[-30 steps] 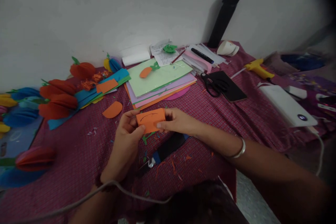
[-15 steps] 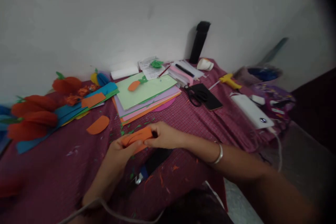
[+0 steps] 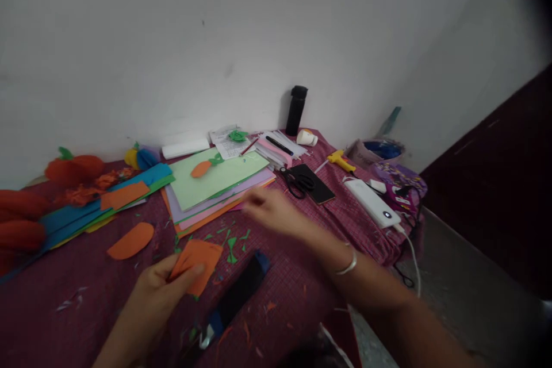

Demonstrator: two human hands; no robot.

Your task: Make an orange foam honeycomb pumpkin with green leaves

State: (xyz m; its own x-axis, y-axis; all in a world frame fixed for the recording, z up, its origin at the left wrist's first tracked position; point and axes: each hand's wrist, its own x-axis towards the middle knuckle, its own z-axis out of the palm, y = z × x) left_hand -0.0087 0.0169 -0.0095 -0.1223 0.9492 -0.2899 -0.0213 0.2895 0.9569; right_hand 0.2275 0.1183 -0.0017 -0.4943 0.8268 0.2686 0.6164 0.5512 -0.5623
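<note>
My left hand (image 3: 157, 290) pinches a folded piece of orange paper (image 3: 196, 257) low over the maroon cloth. My right hand (image 3: 271, 213) is off the paper and reaches forward over the table, blurred by motion, with nothing seen in it. It hovers near the stack of coloured paper sheets (image 3: 215, 187) and short of the black scissors (image 3: 297, 182), which lie on a black phone (image 3: 317, 185). A dark blue-and-black object (image 3: 239, 296) lies on the cloth just below the orange paper.
An orange cut-out (image 3: 130, 241) lies left of centre. Paper fruits (image 3: 73, 169) and blue sheets sit at the left. A black bottle (image 3: 295, 110), yellow glue gun (image 3: 340, 160) and white power bank (image 3: 371, 203) stand at the back right. The table edge drops off on the right.
My right hand let go of the orange paper and moved forward toward the scissors. My left hand keeps the paper and has dropped lower. The view has lifted and pulled back.
</note>
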